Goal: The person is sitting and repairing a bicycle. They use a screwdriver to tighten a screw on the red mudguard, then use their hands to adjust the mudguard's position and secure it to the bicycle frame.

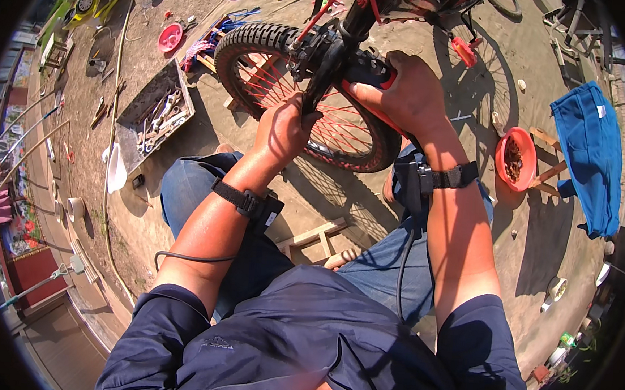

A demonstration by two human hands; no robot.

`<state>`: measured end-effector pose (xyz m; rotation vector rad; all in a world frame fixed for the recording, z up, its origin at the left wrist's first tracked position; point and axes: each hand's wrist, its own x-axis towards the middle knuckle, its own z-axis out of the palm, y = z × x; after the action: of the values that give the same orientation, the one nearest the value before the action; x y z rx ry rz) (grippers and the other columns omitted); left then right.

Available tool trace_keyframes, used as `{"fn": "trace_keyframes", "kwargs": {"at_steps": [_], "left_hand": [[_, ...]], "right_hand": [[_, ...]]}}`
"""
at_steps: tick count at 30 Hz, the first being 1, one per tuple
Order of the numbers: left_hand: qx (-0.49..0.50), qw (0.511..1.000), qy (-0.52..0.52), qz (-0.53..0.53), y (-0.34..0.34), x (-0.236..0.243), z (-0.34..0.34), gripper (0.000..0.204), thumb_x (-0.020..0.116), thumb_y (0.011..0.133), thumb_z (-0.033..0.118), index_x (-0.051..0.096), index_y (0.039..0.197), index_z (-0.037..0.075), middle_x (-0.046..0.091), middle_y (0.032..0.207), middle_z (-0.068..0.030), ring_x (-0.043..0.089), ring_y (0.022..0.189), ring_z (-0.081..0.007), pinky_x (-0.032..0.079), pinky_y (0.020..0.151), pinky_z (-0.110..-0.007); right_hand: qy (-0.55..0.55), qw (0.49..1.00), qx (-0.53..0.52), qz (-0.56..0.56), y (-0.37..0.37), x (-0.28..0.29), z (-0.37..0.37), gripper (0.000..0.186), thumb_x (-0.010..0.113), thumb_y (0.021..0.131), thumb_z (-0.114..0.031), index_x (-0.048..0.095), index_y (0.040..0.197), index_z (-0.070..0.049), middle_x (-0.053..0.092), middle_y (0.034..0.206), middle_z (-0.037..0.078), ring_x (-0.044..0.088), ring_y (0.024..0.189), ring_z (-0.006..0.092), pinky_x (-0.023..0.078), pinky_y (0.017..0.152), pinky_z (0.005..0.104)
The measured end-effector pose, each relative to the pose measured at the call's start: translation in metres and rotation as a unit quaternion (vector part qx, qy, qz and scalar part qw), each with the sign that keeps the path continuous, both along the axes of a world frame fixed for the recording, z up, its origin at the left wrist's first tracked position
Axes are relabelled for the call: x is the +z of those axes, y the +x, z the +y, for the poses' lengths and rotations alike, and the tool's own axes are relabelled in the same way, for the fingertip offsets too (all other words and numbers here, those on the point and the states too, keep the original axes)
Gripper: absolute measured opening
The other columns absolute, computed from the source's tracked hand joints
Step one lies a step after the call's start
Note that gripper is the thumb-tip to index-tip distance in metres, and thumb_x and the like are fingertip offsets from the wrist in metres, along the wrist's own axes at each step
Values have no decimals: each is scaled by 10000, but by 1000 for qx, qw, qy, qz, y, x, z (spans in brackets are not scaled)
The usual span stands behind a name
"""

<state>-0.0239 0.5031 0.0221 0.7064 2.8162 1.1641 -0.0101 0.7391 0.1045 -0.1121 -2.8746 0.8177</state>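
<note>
In front of me stands a bicycle wheel with a knobby black tyre and red spokes, set in a black fork. My left hand is closed round the lower part of a fork leg. My right hand is closed on a black piece with red edging, beside the fork and over the tyre. Its kind is hard to make out, as my palm and fingers cover part of it. Red cables run down to the fork.
To the left lies a metal tray of wrenches and other tools. A red bowl with brown pieces stands at right, near blue cloth draped over a wooden stool. A pink basin and yellow toy car are farther off. A hose crosses the ground.
</note>
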Motion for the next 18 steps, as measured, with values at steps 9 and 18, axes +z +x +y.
{"fn": "trace_keyframes", "kwargs": {"at_steps": [9,18], "left_hand": [[-5,999,-40,-1,1,7,-1,226,740,864,179,643,993,20,683,855,-216,665,836,-423,521,705,-467],[-11,999,-36,1,-1,6,-2,234,741,866,175,639,1005,17,681,868,-225,663,849,-424,523,711,-466]], "right_hand": [[-77,996,31,21,-3,-9,6,682,879,615,-552,715,959,14,720,847,169,697,784,333,539,750,398],[-137,986,40,-86,8,-14,45,919,892,610,-565,641,1235,61,703,1097,227,690,1006,290,526,898,364]]}}
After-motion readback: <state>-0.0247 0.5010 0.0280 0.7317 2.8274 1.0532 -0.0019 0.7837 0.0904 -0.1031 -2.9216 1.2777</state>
